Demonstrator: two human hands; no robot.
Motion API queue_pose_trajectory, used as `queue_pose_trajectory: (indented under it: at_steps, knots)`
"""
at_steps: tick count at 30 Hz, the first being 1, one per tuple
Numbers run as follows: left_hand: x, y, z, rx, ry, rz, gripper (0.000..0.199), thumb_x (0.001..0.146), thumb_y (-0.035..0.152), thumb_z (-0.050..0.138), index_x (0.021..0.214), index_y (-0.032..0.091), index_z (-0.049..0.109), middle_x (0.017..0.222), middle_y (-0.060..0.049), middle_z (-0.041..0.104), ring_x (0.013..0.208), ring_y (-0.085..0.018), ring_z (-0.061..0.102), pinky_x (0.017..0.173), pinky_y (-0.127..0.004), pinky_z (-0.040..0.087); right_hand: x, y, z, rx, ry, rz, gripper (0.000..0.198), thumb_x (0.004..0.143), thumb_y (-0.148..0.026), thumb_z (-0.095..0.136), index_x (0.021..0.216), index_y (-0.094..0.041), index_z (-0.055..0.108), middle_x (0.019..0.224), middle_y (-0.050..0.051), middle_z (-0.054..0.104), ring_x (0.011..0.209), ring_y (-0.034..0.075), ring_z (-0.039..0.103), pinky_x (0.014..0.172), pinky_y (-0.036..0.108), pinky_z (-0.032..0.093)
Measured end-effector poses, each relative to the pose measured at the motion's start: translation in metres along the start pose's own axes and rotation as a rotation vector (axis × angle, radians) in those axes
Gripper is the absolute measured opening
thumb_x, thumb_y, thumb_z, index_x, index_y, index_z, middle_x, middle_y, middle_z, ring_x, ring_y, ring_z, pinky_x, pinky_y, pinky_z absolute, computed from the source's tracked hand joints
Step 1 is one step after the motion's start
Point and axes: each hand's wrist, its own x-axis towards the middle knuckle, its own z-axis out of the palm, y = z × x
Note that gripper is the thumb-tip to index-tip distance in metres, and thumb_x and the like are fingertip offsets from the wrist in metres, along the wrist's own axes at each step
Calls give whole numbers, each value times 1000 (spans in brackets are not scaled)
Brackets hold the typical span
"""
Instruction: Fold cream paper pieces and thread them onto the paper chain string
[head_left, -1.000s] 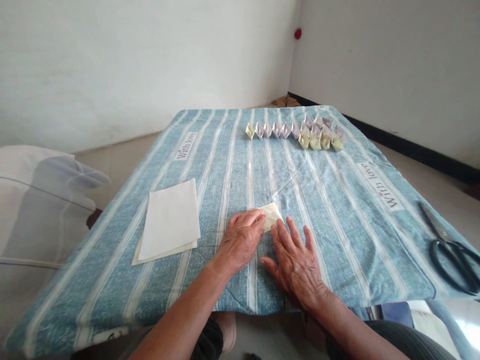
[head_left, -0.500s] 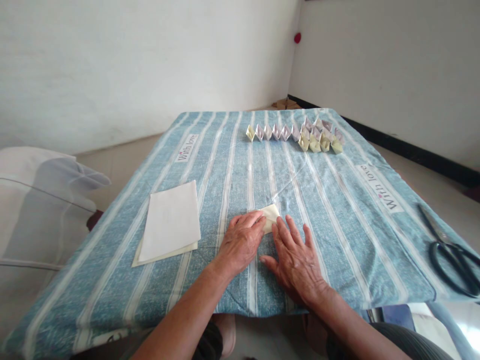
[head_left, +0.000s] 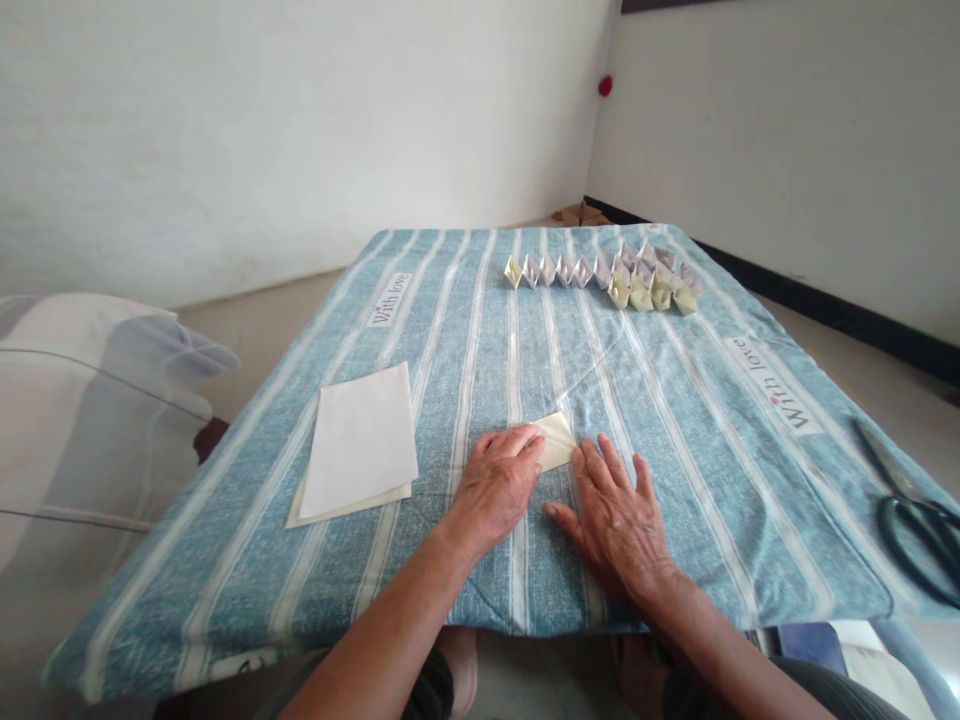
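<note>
Left hand (head_left: 499, 485) rests on a small pale-yellow folded paper (head_left: 553, 442), fingers together, covering its left part; whether the thumb pinches, I can't tell. Right hand (head_left: 619, 515) lies palm down, fingers spread, fingertips at the paper's right corner. Paper sits mid-width on the cloth-covered bench (head_left: 442, 570), toward the near edge. Loose sheets (head_left: 365, 435), white over yellowish, near the left edge. Folded paper shapes (head_left: 601, 271) by the far right corner, yellow and purplish. Scissors (head_left: 907, 491) at the right edge, near corner.

Two white patches (head_left: 391, 299) on the striped tablecloth (head_left: 450, 350) — both read "With love".
</note>
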Motion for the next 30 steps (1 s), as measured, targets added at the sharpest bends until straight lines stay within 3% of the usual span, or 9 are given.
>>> queue_pose_trajectory:
  at_steps: [4,11,19,27,30]
  knots:
    - [-1,0,1,13,2,-6,27,95,16,46,119,19,58,134,-9,58,125,-24,52,102,-46,40,9,-3,1,14,33,-77,67,98,-55,31,142,-7,45,153,16,35,144,34,25,112,61,23]
    - [-2,-2,3,20,-5,5,28,97,21,47,122,20,58,138,-10,56,126,-25,52,103,-47,39,30,6,0,126,-72,-257,74,97,-61,28,148,-7,35,155,14,32,145,32,26,113,63,20]
    - [0,-3,3,10,-13,0,34,95,15,45,127,16,55,140,-10,55,128,-25,51,104,-48,39,25,12,-1,113,-97,-156,71,97,-60,25,147,-12,38,155,13,31,145,30,26,115,62,15]
    - [-1,-1,1,10,28,2,31,94,14,47,122,18,57,137,-9,58,127,-25,51,103,-47,40,20,16,-1,75,-76,-76,73,97,-61,26,145,-8,40,155,15,31,145,32,23,114,63,18]
    - [-2,-1,2,-1,22,-4,32,92,13,49,123,18,56,137,-9,58,127,-25,50,103,-47,39,27,11,-2,79,-62,-96,74,97,-61,25,147,-8,37,156,16,27,146,32,20,114,62,17]
